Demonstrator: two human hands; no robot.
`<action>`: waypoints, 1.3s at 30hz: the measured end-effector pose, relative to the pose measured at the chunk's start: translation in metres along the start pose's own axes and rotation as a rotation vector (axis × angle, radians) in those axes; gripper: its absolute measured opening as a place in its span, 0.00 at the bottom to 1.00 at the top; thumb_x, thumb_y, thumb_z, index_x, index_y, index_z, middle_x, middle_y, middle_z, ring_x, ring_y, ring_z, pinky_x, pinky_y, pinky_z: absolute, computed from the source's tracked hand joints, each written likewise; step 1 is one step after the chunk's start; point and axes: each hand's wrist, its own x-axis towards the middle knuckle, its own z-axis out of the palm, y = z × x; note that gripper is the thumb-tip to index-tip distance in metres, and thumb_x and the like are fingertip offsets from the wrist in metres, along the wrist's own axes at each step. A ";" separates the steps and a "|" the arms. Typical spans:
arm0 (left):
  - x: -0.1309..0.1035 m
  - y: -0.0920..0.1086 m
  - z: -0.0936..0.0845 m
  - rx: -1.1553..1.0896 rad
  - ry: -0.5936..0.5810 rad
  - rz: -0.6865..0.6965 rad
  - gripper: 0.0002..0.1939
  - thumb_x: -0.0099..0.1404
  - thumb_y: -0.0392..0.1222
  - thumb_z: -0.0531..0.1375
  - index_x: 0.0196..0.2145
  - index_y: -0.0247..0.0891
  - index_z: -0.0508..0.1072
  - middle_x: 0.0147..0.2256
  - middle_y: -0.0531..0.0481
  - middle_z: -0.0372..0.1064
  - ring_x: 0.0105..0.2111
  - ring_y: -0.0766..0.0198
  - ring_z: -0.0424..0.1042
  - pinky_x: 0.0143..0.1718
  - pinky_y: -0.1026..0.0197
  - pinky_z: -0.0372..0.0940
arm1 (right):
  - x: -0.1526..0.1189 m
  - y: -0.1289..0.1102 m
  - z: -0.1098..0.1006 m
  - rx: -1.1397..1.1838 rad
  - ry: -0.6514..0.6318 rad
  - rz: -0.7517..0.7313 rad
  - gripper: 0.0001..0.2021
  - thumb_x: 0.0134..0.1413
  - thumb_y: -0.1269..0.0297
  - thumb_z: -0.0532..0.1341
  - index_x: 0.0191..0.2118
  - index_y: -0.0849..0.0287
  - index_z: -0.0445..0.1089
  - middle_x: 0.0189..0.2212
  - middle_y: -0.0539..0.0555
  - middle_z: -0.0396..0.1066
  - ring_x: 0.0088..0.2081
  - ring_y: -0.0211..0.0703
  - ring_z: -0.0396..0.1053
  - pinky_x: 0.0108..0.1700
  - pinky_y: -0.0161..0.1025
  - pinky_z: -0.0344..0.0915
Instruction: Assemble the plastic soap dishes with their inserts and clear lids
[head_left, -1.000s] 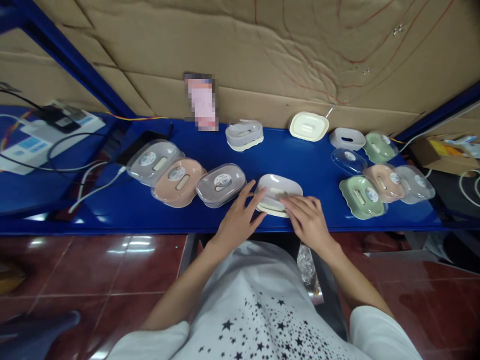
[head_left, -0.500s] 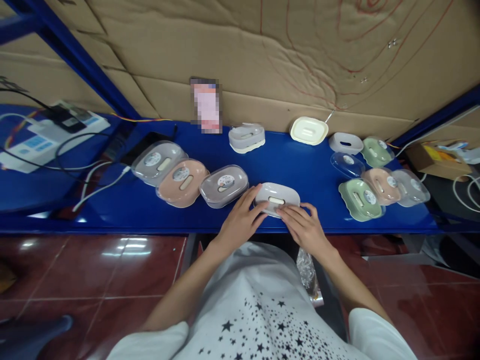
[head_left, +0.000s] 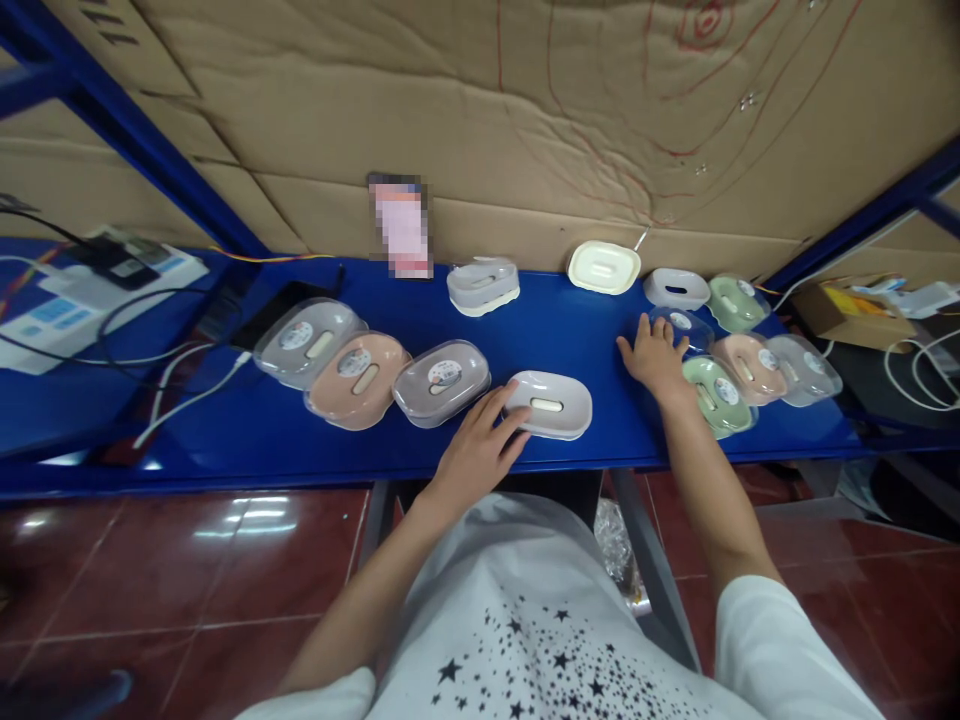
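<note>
A light grey soap dish [head_left: 559, 393] with a cream strip showing through its centre slot lies on the blue shelf in front of me. My left hand [head_left: 480, 440] rests against its left end, fingers stretched and thumb apart at the rim. Farther right, my right hand [head_left: 654, 352] reaches over the shelf with its fingers spread. Its fingertips are at the near left edge of a loose clear lid [head_left: 694, 330] bearing a round label, and partly cover it; whether they touch it I cannot tell. Just right of that wrist sits a green soap dish [head_left: 720, 392] with a clear lid.
Lidded dishes in grey [head_left: 307, 345], pink [head_left: 360, 385] and mauve-grey [head_left: 442, 380] stand on the left. At the back are a stacked dish [head_left: 484, 285], a cream tray [head_left: 604, 266] and a grey slotted insert [head_left: 675, 289]. A phone [head_left: 403, 228] leans on the cardboard.
My right hand has left the grey soap dish and moved right and away from me to the loose clear lid. My left hand has stayed at the dish's left end.
</note>
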 end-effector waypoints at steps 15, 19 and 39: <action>-0.002 0.000 0.001 0.004 0.016 -0.009 0.16 0.78 0.40 0.59 0.61 0.43 0.71 0.72 0.38 0.58 0.68 0.46 0.65 0.68 0.39 0.67 | -0.011 0.004 0.013 0.376 -0.044 -0.561 0.45 0.60 0.36 0.66 0.74 0.55 0.57 0.77 0.69 0.50 0.77 0.69 0.49 0.73 0.71 0.52; -0.001 0.000 0.000 -0.002 0.021 -0.023 0.17 0.78 0.41 0.58 0.63 0.43 0.70 0.71 0.38 0.59 0.68 0.46 0.65 0.68 0.39 0.67 | -0.011 -0.012 0.013 0.495 -0.049 -0.622 0.44 0.61 0.37 0.66 0.75 0.53 0.57 0.76 0.66 0.55 0.77 0.65 0.52 0.74 0.68 0.55; -0.007 -0.012 0.012 -0.277 0.107 -0.208 0.41 0.77 0.49 0.62 0.78 0.49 0.44 0.72 0.37 0.60 0.69 0.49 0.67 0.67 0.46 0.70 | -0.096 -0.030 -0.013 0.454 -0.107 -0.963 0.35 0.70 0.53 0.64 0.77 0.37 0.54 0.79 0.53 0.49 0.76 0.61 0.56 0.72 0.65 0.64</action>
